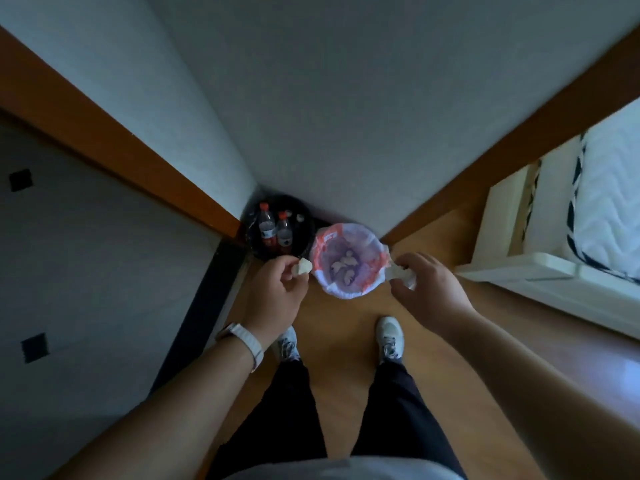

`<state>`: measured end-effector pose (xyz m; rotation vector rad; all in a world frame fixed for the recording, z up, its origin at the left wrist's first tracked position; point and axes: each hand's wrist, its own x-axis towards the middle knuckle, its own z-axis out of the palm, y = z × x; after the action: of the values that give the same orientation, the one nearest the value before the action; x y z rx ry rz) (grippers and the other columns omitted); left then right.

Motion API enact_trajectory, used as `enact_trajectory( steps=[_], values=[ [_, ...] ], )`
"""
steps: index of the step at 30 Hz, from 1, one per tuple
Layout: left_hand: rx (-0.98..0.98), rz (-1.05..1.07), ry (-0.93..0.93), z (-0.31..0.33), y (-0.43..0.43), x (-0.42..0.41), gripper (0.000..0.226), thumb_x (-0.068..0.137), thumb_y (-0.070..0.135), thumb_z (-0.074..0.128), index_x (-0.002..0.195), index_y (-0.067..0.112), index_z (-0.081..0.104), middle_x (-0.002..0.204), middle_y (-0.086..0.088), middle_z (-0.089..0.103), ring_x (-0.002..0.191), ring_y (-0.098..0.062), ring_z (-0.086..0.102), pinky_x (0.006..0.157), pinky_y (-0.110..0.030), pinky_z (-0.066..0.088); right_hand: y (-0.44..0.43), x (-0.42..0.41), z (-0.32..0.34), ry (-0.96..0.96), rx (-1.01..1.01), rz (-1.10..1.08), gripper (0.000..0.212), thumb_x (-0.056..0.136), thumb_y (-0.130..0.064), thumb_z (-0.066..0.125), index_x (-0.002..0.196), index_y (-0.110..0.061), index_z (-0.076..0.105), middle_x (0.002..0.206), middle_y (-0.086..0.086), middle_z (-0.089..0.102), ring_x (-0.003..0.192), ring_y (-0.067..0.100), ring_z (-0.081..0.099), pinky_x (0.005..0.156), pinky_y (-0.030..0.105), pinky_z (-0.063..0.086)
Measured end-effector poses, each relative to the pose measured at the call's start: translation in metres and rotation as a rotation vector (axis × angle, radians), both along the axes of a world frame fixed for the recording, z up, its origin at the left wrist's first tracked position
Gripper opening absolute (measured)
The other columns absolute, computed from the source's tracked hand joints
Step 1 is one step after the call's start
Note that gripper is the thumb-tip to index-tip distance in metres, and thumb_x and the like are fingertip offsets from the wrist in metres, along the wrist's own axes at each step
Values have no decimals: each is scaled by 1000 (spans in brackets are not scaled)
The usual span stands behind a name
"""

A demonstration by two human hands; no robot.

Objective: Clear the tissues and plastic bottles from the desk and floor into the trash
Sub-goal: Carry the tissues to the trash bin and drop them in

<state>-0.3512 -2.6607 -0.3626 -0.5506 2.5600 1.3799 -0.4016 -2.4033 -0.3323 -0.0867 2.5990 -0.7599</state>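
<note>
Down in the corner where the two walls met, a small trash bin (349,259) with a white liner stood on the wooden floor (341,317), and several crumpled tissues (343,265) already lay at its bottom. Just to its left, touching or nearly so, sat a black bin (277,225) holding two plastic bottles (275,228) with red caps, both roughly upright.

Your left hand (277,289) hovered just beside the left rim of the white-lined bin, and its fingers (294,268) were pinching a small crumpled tissue (302,266) between thumb and forefinger. Your right hand (429,285) hung at the bin's right rim, its fingers (405,268) curled together around another wad of tissue (398,271); something pale and shiny showed under that hand too, but you could not tell from this view what it was. Neither wad was yet over the opening.

You wore a pale watch strap (249,344) on the left wrist. Your two light shoes (390,337) stood on the floor directly below the bin, feet apart. A white bed (571,244) with a quilted mattress ran along the right side, well apart from the bins.
</note>
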Motion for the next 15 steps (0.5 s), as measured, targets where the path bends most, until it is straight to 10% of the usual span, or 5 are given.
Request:
enact_trajectory(
  steps=[15],
  values=[
    [-135, -226, -1, -353, 10, -60, 16, 85, 18, 71, 97, 9, 68, 90, -4, 67, 85, -16, 61, 73, -18, 42, -8, -45, -357, 35, 75, 30, 38, 80, -27, 68, 117, -17, 61, 117, 8, 58, 95, 31, 58, 75, 41, 51]
  ],
)
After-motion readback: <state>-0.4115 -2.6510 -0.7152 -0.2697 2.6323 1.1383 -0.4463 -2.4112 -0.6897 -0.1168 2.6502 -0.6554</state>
